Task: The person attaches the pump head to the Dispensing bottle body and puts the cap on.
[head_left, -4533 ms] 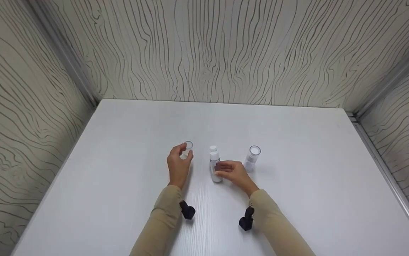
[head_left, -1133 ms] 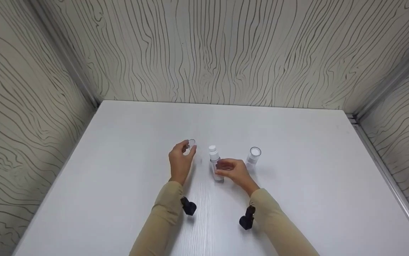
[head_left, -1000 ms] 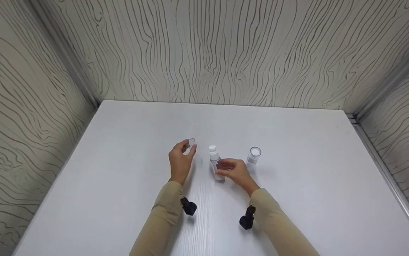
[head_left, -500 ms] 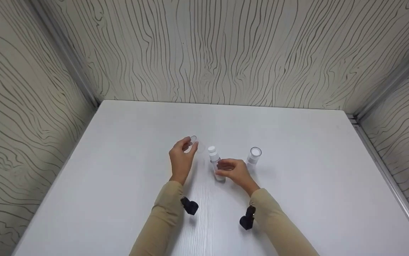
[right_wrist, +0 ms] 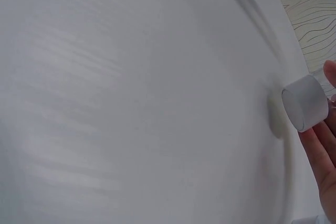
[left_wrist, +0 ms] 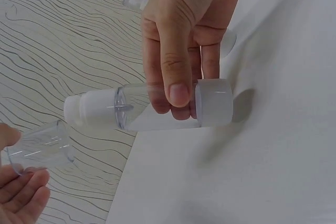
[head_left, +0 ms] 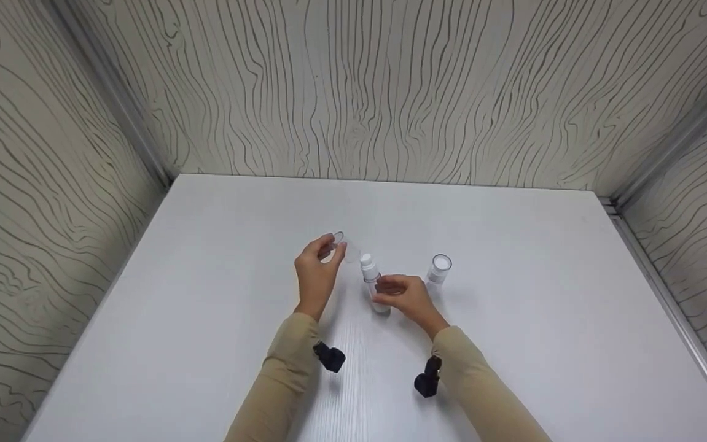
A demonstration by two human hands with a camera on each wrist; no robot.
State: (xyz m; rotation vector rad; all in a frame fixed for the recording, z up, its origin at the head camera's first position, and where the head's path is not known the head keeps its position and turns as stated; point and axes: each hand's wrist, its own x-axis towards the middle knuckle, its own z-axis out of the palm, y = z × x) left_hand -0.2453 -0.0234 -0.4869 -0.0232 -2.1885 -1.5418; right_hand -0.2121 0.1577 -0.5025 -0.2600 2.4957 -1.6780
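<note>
In the head view my left hand (head_left: pixel 316 273) pinches a small clear plastic cap (left_wrist: pixel 41 148) between thumb and fingers. The cap is held beside the white pump top of a bottle, tilted and apart from it. My right hand (head_left: pixel 411 301) grips that pump bottle (head_left: pixel 369 269) round its clear body. A left wrist view shows the thumb across the bottle, its white pump head uncapped and its frosted base (left_wrist: pixel 216 102) a little off the table. The right wrist view catches the base too, at its right edge. The bottle leans slightly left.
A second pump bottle (head_left: pixel 440 268), with a clear cap over its white top, stands upright just behind my right hand. Everything is on a white table (head_left: pixel 218 258), bounded by wood-patterned panels (head_left: pixel 353 92) at the back and sides. A black camera sits on each wrist.
My left hand has carried the cap up and to the right, closer to the pump head, and tipped it. The bottle in my right hand has gone from upright to leaning left.
</note>
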